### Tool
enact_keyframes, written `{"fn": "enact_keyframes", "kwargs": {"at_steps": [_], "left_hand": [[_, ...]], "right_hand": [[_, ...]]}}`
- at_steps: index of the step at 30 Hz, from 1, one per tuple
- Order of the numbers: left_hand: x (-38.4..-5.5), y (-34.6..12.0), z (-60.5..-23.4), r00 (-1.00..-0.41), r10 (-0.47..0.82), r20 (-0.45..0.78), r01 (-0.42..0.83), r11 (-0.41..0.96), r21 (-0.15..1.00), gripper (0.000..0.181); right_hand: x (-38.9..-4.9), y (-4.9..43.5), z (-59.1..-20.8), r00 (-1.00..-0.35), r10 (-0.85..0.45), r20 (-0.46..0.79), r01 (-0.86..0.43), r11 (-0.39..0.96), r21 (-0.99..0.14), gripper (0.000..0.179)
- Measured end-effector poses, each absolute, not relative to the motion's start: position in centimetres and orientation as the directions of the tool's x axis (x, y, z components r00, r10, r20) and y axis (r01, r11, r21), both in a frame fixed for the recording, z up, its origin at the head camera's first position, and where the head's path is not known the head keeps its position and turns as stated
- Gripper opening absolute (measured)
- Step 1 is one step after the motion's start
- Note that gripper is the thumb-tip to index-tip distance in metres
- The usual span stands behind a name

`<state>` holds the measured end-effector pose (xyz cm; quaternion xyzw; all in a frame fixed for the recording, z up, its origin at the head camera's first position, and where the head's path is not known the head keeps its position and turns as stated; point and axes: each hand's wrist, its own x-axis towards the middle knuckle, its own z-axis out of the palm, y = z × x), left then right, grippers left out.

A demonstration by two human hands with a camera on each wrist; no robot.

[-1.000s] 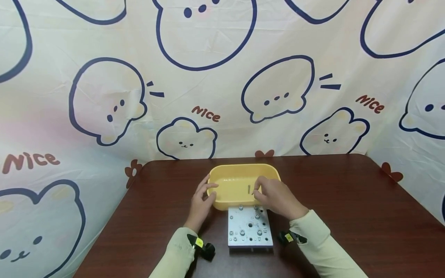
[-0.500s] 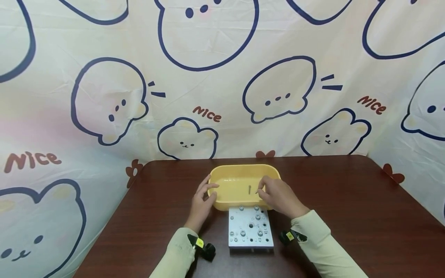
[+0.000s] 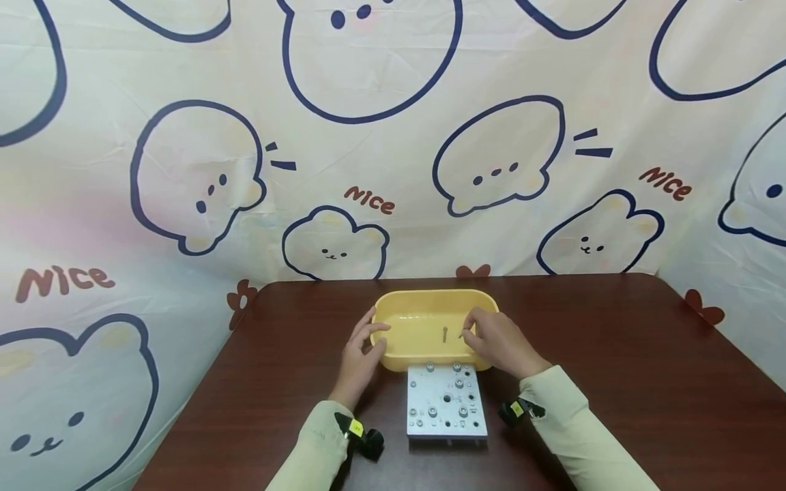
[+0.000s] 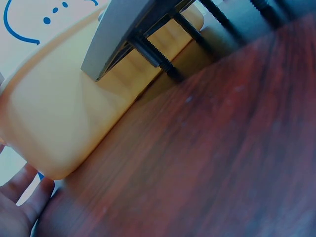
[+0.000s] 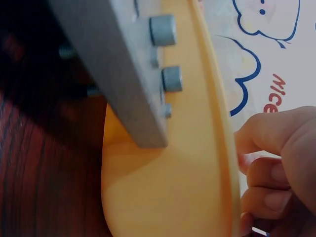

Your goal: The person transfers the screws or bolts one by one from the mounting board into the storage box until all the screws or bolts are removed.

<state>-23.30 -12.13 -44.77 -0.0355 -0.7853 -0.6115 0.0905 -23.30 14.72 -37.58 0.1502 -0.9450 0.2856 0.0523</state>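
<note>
A yellow plastic basin (image 3: 414, 359) stands on the table, with one small screw (image 3: 445, 334) lying inside it. My left hand (image 3: 359, 358) rests at the basin's left end, its fingers spread over the rim. Over the right part of the basin, my right hand (image 3: 500, 341) has thumb and index finger pinched together. A small screw (image 3: 461, 335) pokes out from the fingertips there, mostly hidden by them. In the right wrist view the other fingers (image 5: 269, 200) are curled in beside the basin's rim.
Right in front of the basin a silvery metal plate (image 3: 436, 426) is raised on long threaded bolts (image 4: 158, 57). Several bolt heads (image 5: 163, 29) and holes dot its top. A patterned cloth (image 3: 344, 164) hangs behind the dark wooden table (image 3: 614, 361).
The right hand has drawn slightly to the right inside the basin, away from the lying screw. My left hand keeps its place at the rim; the head view has shifted a little.
</note>
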Motion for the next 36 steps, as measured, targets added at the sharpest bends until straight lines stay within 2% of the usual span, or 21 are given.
{"fn": "enact_keyframes", "kwargs": {"at_steps": [12, 19, 28, 36], "left_hand": [[-23.5, -11.9, -44.7, -0.978, -0.05, 0.203, 0.184, 0.252, 0.95, 0.026], [-23.4, -11.8, -44.6, -0.977, -0.049, 0.206, 0.187, 0.26, 0.947, 0.026], [-23.4, -11.7, -44.6, -0.98, -0.051, 0.194, 0.176, 0.25, 0.952, 0.025], [-23.4, -12.0, -44.8, -0.98, -0.061, 0.188, 0.167, 0.247, 0.955, 0.025]], "right_hand": [[-25.4, 14.8, -37.9, -0.947, -0.289, 0.143, -0.321, 0.803, -0.502, 0.009], [-26.5, 14.6, -38.2, -0.947, -0.302, 0.109, -0.312, 0.785, -0.536, 0.007], [-27.1, 14.5, -38.8, -0.936, -0.328, 0.125, -0.343, 0.782, -0.52, 0.006], [-27.1, 14.0, -39.1, -0.939, -0.34, 0.054, -0.32, 0.805, -0.5, 0.004]]}}
